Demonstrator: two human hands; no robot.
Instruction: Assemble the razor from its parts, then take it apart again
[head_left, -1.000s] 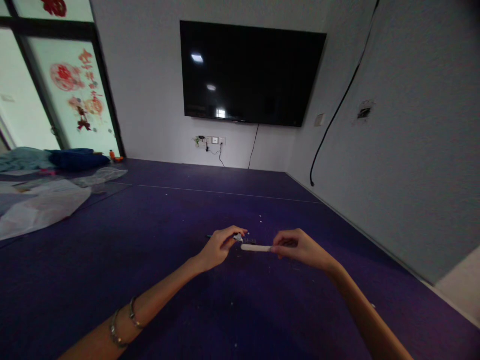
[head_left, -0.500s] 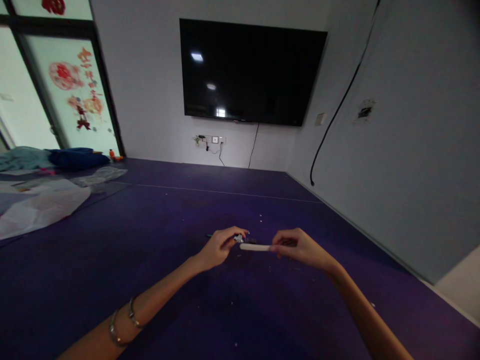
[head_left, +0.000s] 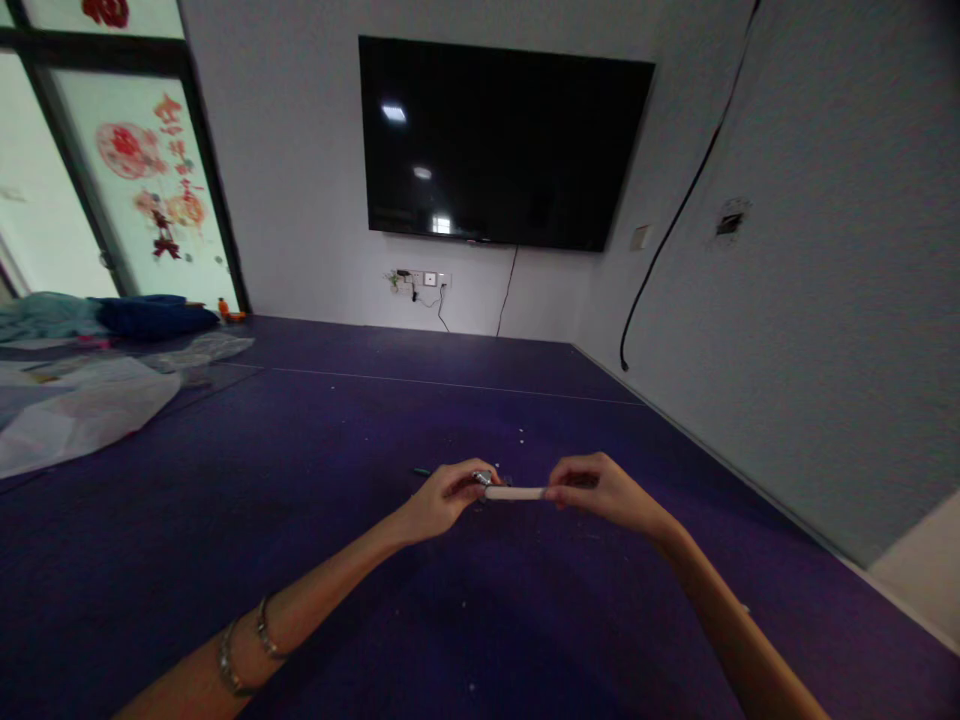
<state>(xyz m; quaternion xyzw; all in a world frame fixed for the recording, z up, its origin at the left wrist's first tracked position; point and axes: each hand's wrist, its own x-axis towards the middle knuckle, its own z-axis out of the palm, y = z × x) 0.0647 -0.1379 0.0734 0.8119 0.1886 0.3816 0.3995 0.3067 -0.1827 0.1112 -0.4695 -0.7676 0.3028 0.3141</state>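
Observation:
My right hand point(head_left: 598, 490) pinches one end of a pale, smooth stick point(head_left: 516, 493), held nearly level above the purple floor point(head_left: 360, 590). My left hand point(head_left: 442, 502) is closed on a small shiny silver piece point(head_left: 482, 478), whose kind I cannot make out. The stick's left end meets my left fingertips, just beside the silver piece. Behind my left hand a thin dark green object point(head_left: 421, 471) lies on the floor, partly covered by the hand. White specks are scattered beyond my hands.
Clear plastic sheeting point(head_left: 112, 410) and folded cloths point(head_left: 154, 317) lie at the left near a glass door point(head_left: 142, 180). A black television point(head_left: 502, 145) hangs on the far wall. A loose black cable point(head_left: 675, 215) dangles along the right wall.
The stick's left end and my left fingers have come together; before, a small gap lay between the stick and the silver piece. My right hand has barely moved.

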